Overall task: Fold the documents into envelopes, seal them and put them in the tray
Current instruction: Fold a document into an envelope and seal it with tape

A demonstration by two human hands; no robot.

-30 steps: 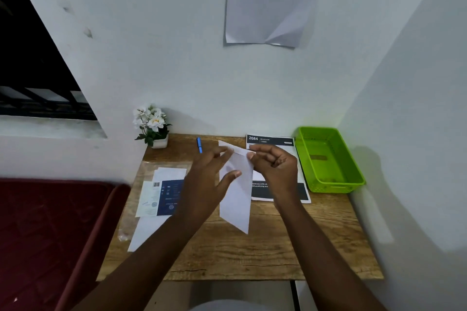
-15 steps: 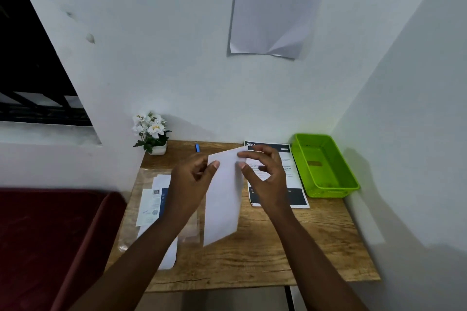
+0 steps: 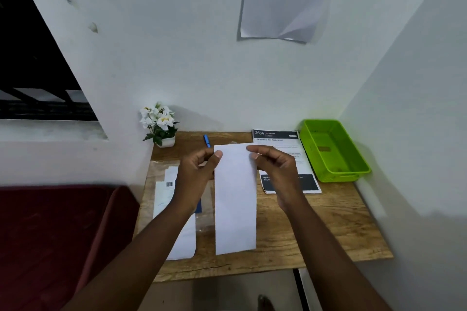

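A long white envelope [image 3: 235,204] hangs upright over the middle of the wooden desk [image 3: 316,232]. My left hand [image 3: 199,174] pinches its top left corner and my right hand [image 3: 275,166] pinches its top right corner. A printed document [image 3: 280,144] with a dark header lies flat at the back right, partly behind my right hand. To its right stands the green tray [image 3: 353,159], with only a small brown patch showing on its floor. More white papers [image 3: 166,192] lie in a clear sleeve on the left of the desk, partly hidden by my left arm.
A small pot of white flowers [image 3: 160,124] stands at the back left corner, with a blue pen [image 3: 206,140] beside it. White walls close the desk at the back and right. A dark red seat [image 3: 55,235] lies to the left. A paper sheet [image 3: 285,0] hangs on the wall.
The envelope has turned from a slant to hang straight and upright. Both hands have shifted to hold its top corners. The view has tilted down a little.
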